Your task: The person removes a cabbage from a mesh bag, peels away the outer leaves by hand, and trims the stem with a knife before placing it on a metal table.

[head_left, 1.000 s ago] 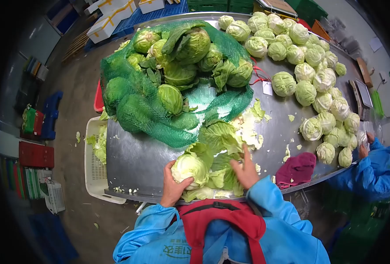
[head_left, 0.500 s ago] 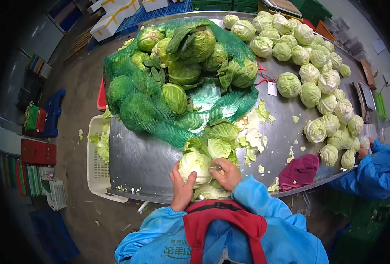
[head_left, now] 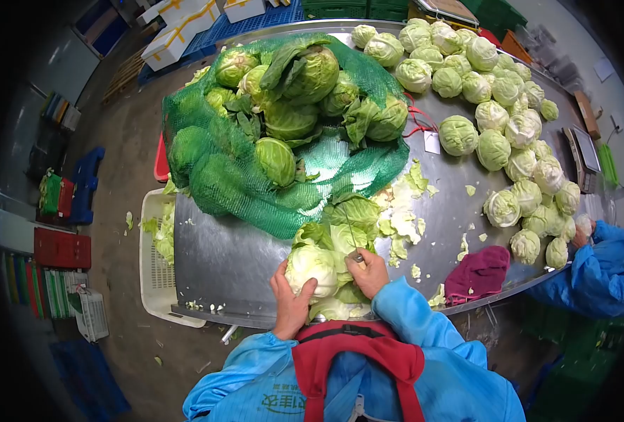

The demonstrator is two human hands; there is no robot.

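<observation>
At the table's near edge, my left hand (head_left: 291, 299) grips a pale green cabbage (head_left: 310, 269) from its left side, thumb across the front. My right hand (head_left: 370, 272) is closed around the handle of a knife (head_left: 357, 257), just right of that cabbage. Its thin blade points up and away, over loose outer leaves (head_left: 354, 214). More cut leaves lie under the cabbage by the edge. Beyond my hands, a green mesh bag (head_left: 238, 200) lies spread with several untrimmed cabbages (head_left: 291, 119) in and on it.
Many trimmed cabbages (head_left: 491, 150) are heaped along the metal table's (head_left: 234, 271) right side. A maroon cloth (head_left: 477, 274) lies at the near right edge. Left of the table stands a white basket (head_left: 151, 281) with leaf scraps. A co-worker's blue sleeve (head_left: 600, 264) is at far right.
My right hand has shifted slightly right, away from the cabbage, and the knife blade now shows pointing upward. My left hand still holds the cabbage in nearly the same place.
</observation>
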